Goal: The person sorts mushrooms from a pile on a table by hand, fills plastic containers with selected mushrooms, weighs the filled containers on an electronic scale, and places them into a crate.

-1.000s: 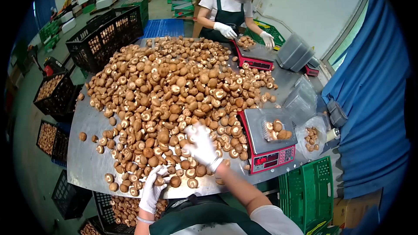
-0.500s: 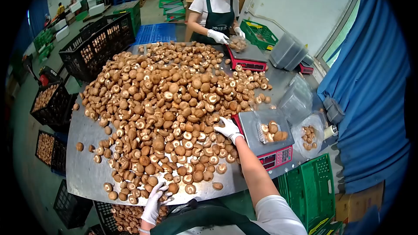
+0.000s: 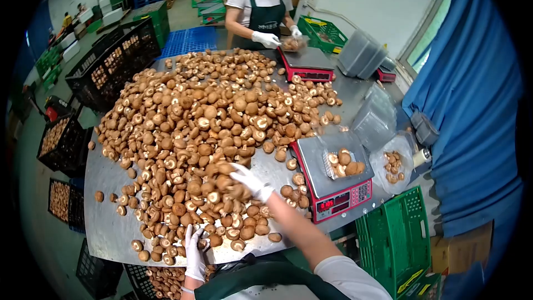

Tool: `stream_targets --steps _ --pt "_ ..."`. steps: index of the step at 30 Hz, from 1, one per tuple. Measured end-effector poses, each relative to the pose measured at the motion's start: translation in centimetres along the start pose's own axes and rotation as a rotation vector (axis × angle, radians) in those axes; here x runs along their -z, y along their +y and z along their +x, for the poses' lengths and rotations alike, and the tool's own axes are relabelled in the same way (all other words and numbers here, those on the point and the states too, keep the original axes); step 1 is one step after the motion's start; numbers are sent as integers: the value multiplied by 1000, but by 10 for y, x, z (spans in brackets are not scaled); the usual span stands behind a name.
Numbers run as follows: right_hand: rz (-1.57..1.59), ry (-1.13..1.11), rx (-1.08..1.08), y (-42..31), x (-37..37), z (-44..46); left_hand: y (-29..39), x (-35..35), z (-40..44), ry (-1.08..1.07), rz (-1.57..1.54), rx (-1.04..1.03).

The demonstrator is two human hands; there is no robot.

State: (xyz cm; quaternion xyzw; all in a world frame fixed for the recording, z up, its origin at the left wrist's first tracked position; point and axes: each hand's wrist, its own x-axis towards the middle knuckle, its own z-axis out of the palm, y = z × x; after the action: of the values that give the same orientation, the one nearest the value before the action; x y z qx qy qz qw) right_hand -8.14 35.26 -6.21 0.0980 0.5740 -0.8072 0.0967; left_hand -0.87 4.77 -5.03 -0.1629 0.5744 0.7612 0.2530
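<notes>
A large heap of brown mushrooms (image 3: 183, 128) covers much of the metal table (image 3: 105, 228). My right hand (image 3: 250, 182), gloved in white, lies against the heap's right side with fingers spread, touching mushrooms that are blurred by motion. At the table's front edge is my gloved left hand (image 3: 195, 250), fingers apart and curved beside a few mushrooms; nothing is visibly held in it. A red scale (image 3: 340, 203) stands right of my right hand, its display lit. On its plate an open clear plastic box (image 3: 327, 165) holds several mushrooms.
Across the table a co-worker (image 3: 264, 14) in white gloves holds a clear box of mushrooms by a second scale (image 3: 311, 72). Stacked clear boxes (image 3: 375, 119) and a plastic bag (image 3: 383, 175) with mushrooms lie at right. Black crates (image 3: 114, 66) stand left, green crates (image 3: 394, 239) lower right.
My right hand has swept left from beside the scale, pushing mushrooms and baring metal near the scale. My left hand has stayed near the front edge. The co-worker has lifted the box off the far scale.
</notes>
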Motion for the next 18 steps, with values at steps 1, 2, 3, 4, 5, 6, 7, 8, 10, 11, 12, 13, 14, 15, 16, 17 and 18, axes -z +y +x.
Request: stream_targets --steps 1,2,3,4,5,6,7,8,10,11,12,13,14,15,16,17,18 --pt "-222 238 57 -2 -30 2 -7 2 6 -2 17 -71" --pt "-304 278 207 30 -37 18 -15 5 12 -1 31 -144" --pt "-404 258 203 32 -51 19 -16 5 13 -10 -16 -175" --pt "-421 251 182 34 -64 17 -15 6 13 -12 -6 -171" --pt "-554 275 239 35 -77 16 -13 8 14 26 63 -231" --pt "-689 298 296 38 -86 16 -11 8 15 61 130 -292" --pt "-704 275 334 42 -93 12 -6 6 12 56 133 -292" --pt "-721 246 374 44 -98 9 -8 8 13 57 133 -291" --pt "-617 36 319 10 -102 -24 -13 18 16 28 216 -323" --pt "-661 45 326 -1 -95 -41 -10 16 11 33 225 -342" --pt "-652 80 366 -19 -84 -64 -6 15 6 3 173 -329" --pt "-842 306 436 -1 -63 -72 -13 24 13 18 230 -375" --pt "-899 350 481 -21 -50 -95 -21 34 17 36 290 -417" --pt "-864 452 360 -28 -42 -121 -17 33 13 40 280 -417" --pt "-1039 580 433 -11 -24 -139 -3 22 0 43 249 -391" --pt "-1032 596 363 -3 -13 -158 -6 25 -1 37 233 -391" --pt "-1126 580 345 16 4 -173 -9 28 0 26 220 -394"
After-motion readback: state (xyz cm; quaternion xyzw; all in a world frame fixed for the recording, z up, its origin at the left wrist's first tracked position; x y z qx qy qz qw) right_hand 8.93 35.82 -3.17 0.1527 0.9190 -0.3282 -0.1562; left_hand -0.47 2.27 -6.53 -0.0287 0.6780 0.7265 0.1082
